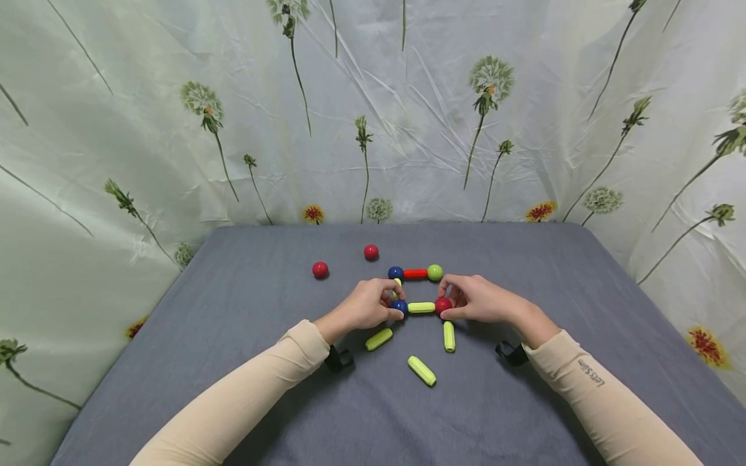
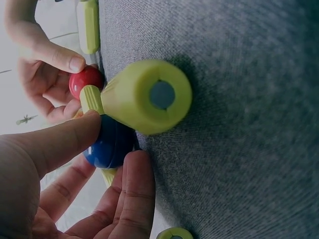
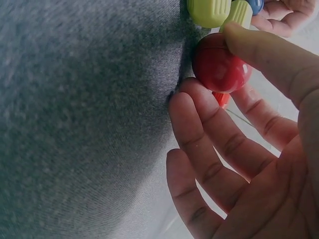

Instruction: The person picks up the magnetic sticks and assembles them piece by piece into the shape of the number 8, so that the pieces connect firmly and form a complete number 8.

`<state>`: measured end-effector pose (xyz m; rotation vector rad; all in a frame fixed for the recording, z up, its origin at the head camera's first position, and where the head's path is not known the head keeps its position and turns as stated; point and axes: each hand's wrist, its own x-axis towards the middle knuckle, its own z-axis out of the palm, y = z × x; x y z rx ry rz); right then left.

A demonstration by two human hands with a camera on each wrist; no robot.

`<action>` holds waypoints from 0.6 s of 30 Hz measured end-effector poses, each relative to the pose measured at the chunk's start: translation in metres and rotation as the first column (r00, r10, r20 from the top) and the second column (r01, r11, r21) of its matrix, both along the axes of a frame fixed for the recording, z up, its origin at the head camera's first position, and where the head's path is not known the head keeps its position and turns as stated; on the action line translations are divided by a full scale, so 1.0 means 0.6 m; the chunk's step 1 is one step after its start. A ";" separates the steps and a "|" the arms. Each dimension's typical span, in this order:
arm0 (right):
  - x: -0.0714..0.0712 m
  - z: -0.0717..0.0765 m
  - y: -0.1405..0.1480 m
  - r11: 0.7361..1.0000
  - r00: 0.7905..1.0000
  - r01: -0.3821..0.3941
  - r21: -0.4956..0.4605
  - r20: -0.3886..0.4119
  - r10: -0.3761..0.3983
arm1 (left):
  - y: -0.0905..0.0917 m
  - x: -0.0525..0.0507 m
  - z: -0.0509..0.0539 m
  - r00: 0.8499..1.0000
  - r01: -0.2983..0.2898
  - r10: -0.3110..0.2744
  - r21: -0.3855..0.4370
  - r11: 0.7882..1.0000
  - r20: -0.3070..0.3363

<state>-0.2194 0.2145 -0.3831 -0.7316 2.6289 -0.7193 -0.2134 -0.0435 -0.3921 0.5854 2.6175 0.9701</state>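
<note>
In the head view, my left hand (image 1: 368,304) pinches a blue ball (image 1: 399,308) between thumb and fingers. My right hand (image 1: 482,299) holds a red ball (image 1: 443,305) the same way. A yellow-green rod (image 1: 421,307) spans between these two balls. Behind, a second blue ball (image 1: 395,273), a red rod (image 1: 416,274) and a green ball (image 1: 434,272) form a row. Another yellow-green rod (image 1: 397,286), partly hidden by my left fingers, lies between the two blue balls. The left wrist view shows the held blue ball (image 2: 110,144) close up; the right wrist view shows the red ball (image 3: 219,63).
Nearer to me on the grey cloth (image 1: 280,421) lie a yellow-green rod by my left wrist (image 1: 379,339), one in the middle (image 1: 422,371) and one near the held red ball (image 1: 449,336). Two loose red balls (image 1: 320,270) sit at the back left. A flowered curtain (image 1: 419,116) hangs behind.
</note>
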 end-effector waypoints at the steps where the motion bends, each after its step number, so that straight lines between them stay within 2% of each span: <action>1: 0.000 0.000 0.000 1.000 1.000 0.000 -0.001 -0.001 0.000 | 0.000 -0.001 0.000 1.000 -0.001 0.001 0.000 1.000 0.002; 18: -0.002 -0.003 0.001 1.000 1.000 0.009 0.008 -0.010 -0.009 | 0.002 -0.013 0.000 0.999 -0.003 0.001 -0.043 0.999 -0.035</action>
